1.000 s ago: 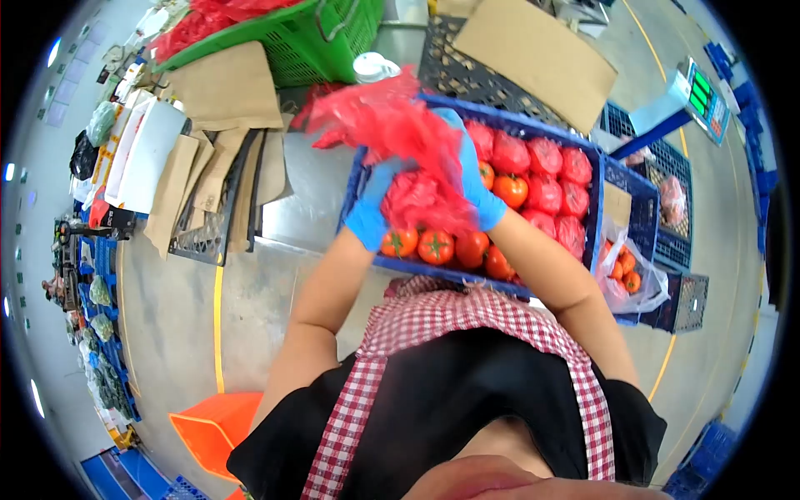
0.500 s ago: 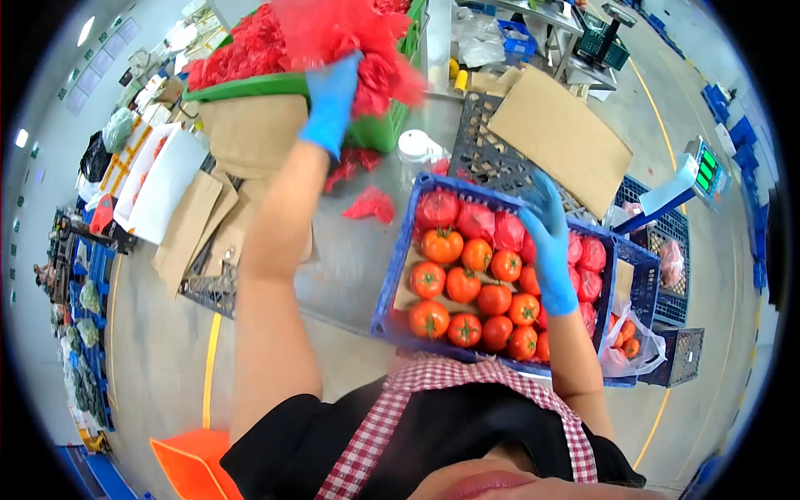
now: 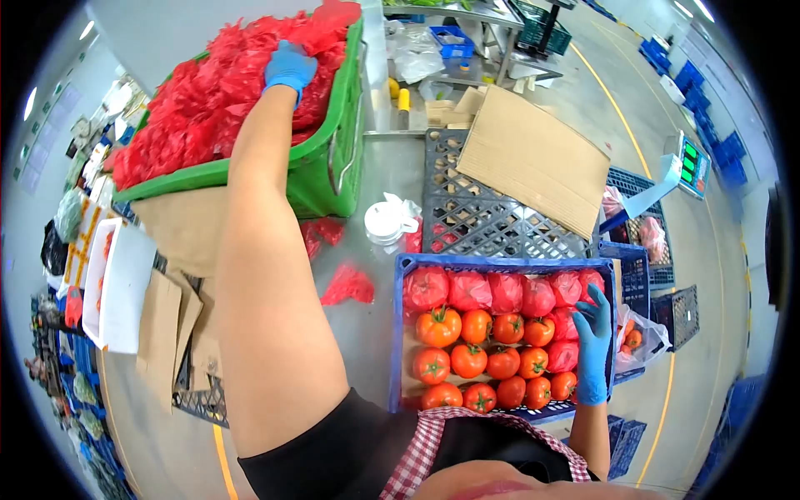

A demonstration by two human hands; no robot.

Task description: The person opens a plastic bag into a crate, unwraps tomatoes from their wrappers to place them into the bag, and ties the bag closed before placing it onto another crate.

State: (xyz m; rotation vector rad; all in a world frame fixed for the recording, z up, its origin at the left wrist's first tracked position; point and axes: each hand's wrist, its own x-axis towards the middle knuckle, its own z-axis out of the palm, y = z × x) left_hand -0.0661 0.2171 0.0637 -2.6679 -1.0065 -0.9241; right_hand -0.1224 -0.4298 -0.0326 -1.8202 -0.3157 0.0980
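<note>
My left hand (image 3: 289, 68), in a blue glove, reaches into a green bin (image 3: 329, 179) heaped with thin red plastic bags (image 3: 208, 104). Its fingers are curled into the bags and their tips are hidden. My right hand (image 3: 593, 346), also blue-gloved, is above the right side of a blue crate (image 3: 400, 333), with its fingers apart and nothing held. Bare tomatoes (image 3: 438, 326) lie in rows in that crate. Red-wrapped tomatoes (image 3: 469, 290) line its far row and right side.
A white lidded container (image 3: 385, 223) and a red plastic scrap (image 3: 348, 285) lie on the metal table. Behind the crate, a cardboard sheet (image 3: 533, 158) rests on a black plastic crate (image 3: 467, 229). A scale display (image 3: 692, 167) stands at right, near a bag of tomatoes (image 3: 633, 340).
My left hand has gone from lifted red bags down into the heap. My right hand has shifted toward the crate's right side. The view has turned, showing more of the bin.
</note>
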